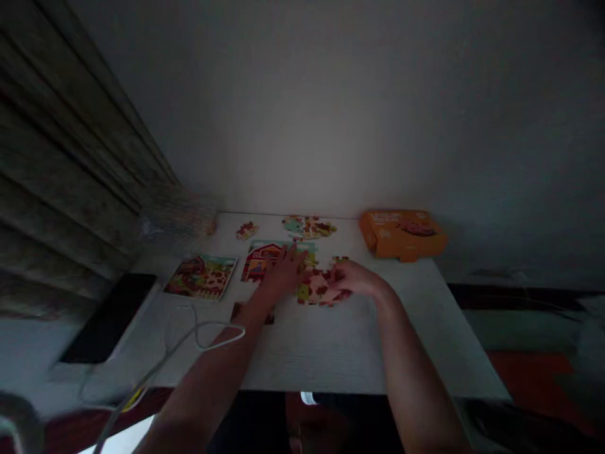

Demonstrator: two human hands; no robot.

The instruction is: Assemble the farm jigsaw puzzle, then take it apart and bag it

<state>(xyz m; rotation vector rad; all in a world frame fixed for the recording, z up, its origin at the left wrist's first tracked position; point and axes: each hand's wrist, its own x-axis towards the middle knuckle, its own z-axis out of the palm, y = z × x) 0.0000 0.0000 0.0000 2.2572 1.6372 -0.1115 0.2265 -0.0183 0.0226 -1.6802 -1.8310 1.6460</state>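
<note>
A partly joined jigsaw puzzle with a red barn (pixel 256 267) lies flat on the white table. My left hand (pixel 285 270) rests over its middle, fingers spread, hiding some of it. To the right is a joined section with brown-and-pink cow patches (pixel 319 291). My right hand (pixel 354 277) is at that section's right edge, its fingers bent and closed on a puzzle piece there. The picture is dark and the piece is mostly covered. Below my left forearm, a dark brown puzzle section (pixel 269 318) shows in part.
Loose puzzle pieces (pixel 309 227) lie at the back, with a small cluster (pixel 246 231) left of them. An orange box (pixel 404 234) stands back right. A picture card (pixel 202 277), a black phone-like slab (pixel 109 318) and a white cable (pixel 196 328) are on the left, beside the curtain (pixel 61 157).
</note>
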